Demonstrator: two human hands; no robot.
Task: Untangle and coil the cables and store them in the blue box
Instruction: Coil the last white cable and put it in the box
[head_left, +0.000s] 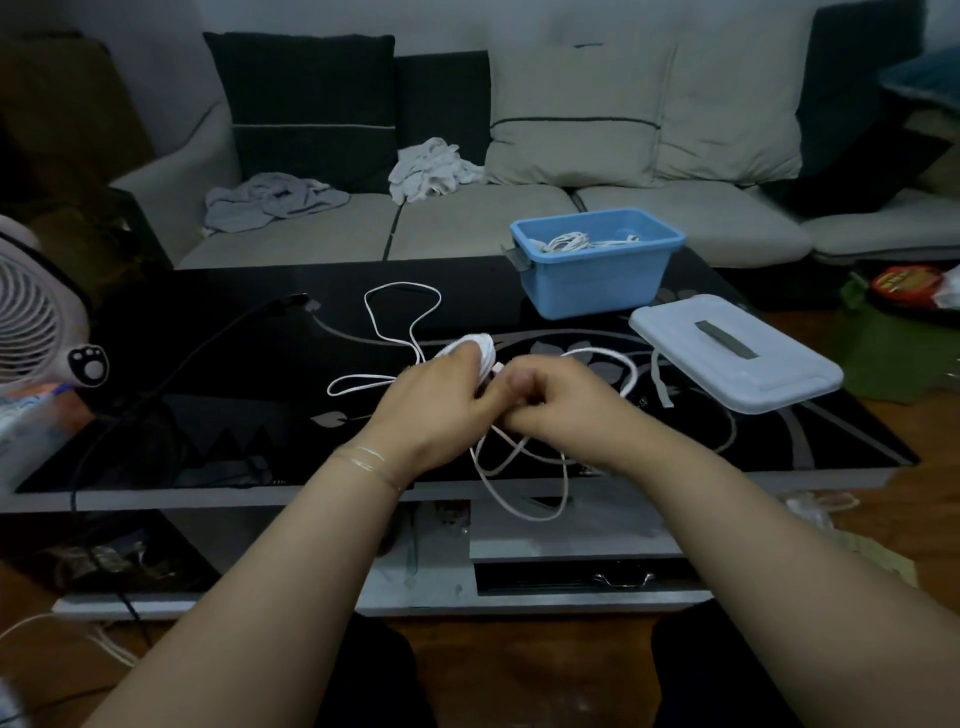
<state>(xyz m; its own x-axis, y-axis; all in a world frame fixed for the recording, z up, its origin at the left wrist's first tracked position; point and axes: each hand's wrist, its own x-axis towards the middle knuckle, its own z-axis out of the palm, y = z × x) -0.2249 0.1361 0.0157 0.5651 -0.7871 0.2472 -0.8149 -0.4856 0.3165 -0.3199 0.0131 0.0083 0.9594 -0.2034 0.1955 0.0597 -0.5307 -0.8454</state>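
Observation:
A long white cable (402, 299) lies in loose loops across the black glass table (218, 415), and some loops hang over the front edge. My left hand (441, 405) grips a small wound bundle of that cable at the table's middle. My right hand (561, 400) is right next to it, with fingers curled and pinching the cable by its plug end. The blue box (597, 283) stands open at the back right of the table. A coiled white cable (569, 241) lies inside it.
The box's pale lid (727, 353) lies flat at the right of the table. A black cable (197, 353) runs across the left side. A white fan (36, 322) stands at the far left. Behind the table is a sofa (467, 218) with crumpled cloths.

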